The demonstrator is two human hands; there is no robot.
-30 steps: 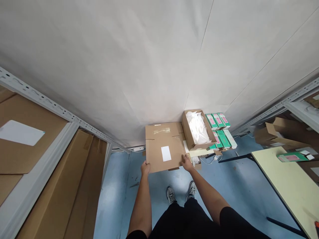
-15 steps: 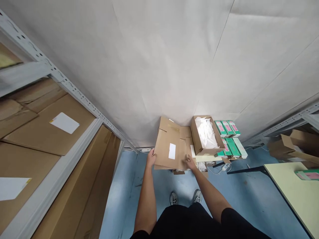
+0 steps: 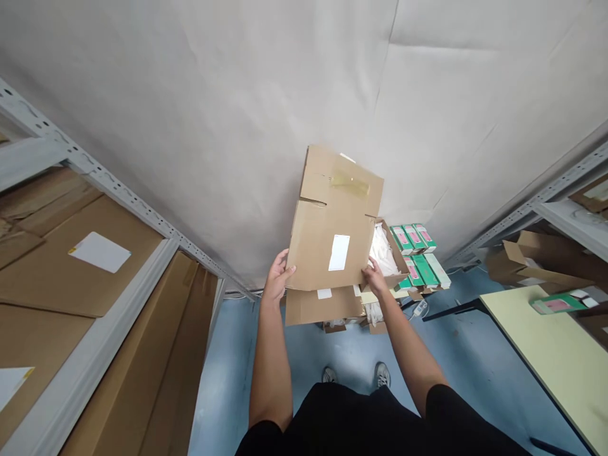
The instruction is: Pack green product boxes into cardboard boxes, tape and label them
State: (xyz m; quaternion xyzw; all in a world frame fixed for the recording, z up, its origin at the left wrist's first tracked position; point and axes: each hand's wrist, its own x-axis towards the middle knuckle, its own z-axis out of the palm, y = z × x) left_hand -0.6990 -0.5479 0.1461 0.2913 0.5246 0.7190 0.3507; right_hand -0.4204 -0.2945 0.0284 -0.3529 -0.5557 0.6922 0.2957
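A flattened cardboard box (image 3: 323, 247) with a white label is held up in front of me, its slotted flaps toward the wall. My left hand (image 3: 278, 277) is closed on its lower left edge, thumb on the front face. At the lower right corner my right hand (image 3: 375, 277) grips the same box. Beneath it lies another flat cardboard piece (image 3: 327, 308) with a white label. Just right of the held box, partly covered by it, stands an open carton (image 3: 399, 259) with white bags (image 3: 382, 247) inside.
Green and white boxes (image 3: 422, 269) sit right of the carton. At the left, a metal rack (image 3: 137, 291) holds large cartons (image 3: 114, 253). A pale table (image 3: 527, 335) and open cartons (image 3: 536, 259) are on the right. The wall (image 3: 237, 158) rises directly ahead.
The flattened box has been raised off the cardboard beneath. My right hand has moved from the cardboard's right part to the box's lower right corner. The view has shifted slightly right.
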